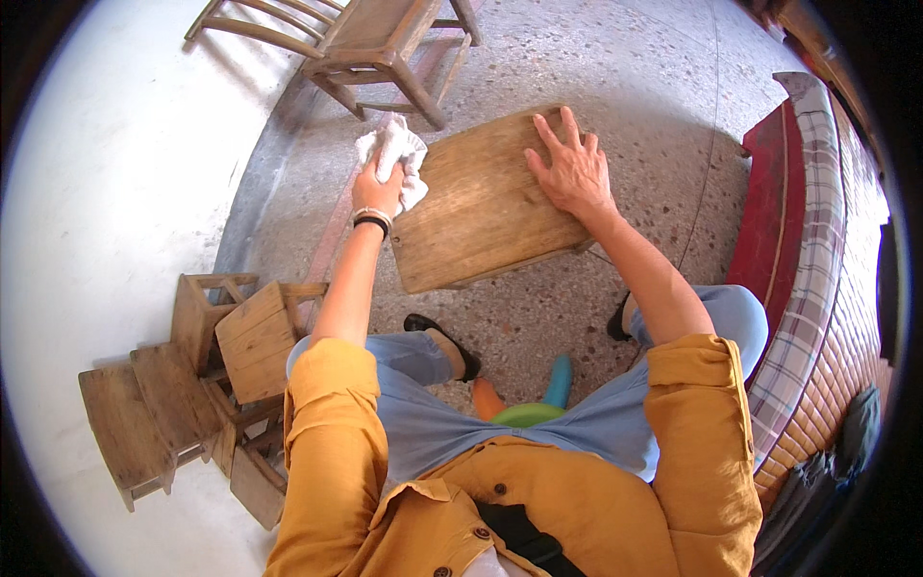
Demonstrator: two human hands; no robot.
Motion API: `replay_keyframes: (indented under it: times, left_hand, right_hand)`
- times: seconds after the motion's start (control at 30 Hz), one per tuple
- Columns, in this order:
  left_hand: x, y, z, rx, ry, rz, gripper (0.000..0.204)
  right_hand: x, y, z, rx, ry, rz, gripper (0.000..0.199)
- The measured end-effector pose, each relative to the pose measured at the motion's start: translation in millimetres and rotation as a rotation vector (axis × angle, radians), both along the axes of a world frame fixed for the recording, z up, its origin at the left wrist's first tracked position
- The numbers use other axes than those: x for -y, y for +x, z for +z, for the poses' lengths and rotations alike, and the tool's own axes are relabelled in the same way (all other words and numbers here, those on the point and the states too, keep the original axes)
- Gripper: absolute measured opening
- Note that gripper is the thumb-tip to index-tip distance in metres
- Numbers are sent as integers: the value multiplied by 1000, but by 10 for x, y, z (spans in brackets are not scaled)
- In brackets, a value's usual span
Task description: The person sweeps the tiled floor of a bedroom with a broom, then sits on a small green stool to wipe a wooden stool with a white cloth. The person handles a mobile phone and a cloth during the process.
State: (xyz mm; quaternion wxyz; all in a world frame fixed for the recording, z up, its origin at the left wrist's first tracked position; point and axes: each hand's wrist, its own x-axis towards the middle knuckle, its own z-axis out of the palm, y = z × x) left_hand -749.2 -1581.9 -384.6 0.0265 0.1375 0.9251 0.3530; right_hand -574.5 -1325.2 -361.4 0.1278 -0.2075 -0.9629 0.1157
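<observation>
A low wooden stool or small table (pixel 481 207) with a worn brown top stands on the floor before me. My left hand (pixel 378 188) is closed round a crumpled white cloth (pixel 409 159), at the left edge of that top. Dark and pale bands circle the left wrist. My right hand (pixel 575 171) lies on the far right part of the wood, its fingers spread and nothing in them. The legs under the top are mostly hidden.
A wooden chair (pixel 375 34) stands beyond, by the white wall (pixel 135 192). Several small wooden stools (pixel 255 346) are heaped at my left. To the right is a red-sided bed or couch (pixel 769 183) with a plaid cover. I sit on a colourful stool (pixel 527 414) over the speckled floor (pixel 663 91).
</observation>
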Motion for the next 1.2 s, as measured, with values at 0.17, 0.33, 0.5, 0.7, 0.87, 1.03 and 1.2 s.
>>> replay_keyframes:
  times: [0.17, 0.33, 0.5, 0.7, 0.87, 1.03, 1.2]
  left_hand:
    - [204, 945, 185, 161, 107, -69, 48]
    - [505, 1444, 164, -80, 50, -223, 47]
    - [189, 746, 115, 43, 160, -145, 45]
    - [-141, 31, 192, 18, 11, -30, 42]
    - [83, 503, 114, -4, 68, -75, 45]
    - [467, 1457, 113, -122, 26, -190, 49]
    - [373, 1133, 88, 16, 101, -175, 47]
  right_hand:
    - [-26, 24, -28, 2, 24, -19, 54]
    - [-39, 23, -32, 3, 22, -23, 54]
    - [-26, 14, -40, -20, 25, -6, 54]
    - [-24, 2, 2, -21, 7, 0, 54]
    - [-12, 6, -18, -18, 20, 3, 54]
    - [-42, 26, -43, -27, 28, -18, 54]
    - [-46, 24, -50, -31, 40, -15, 54]
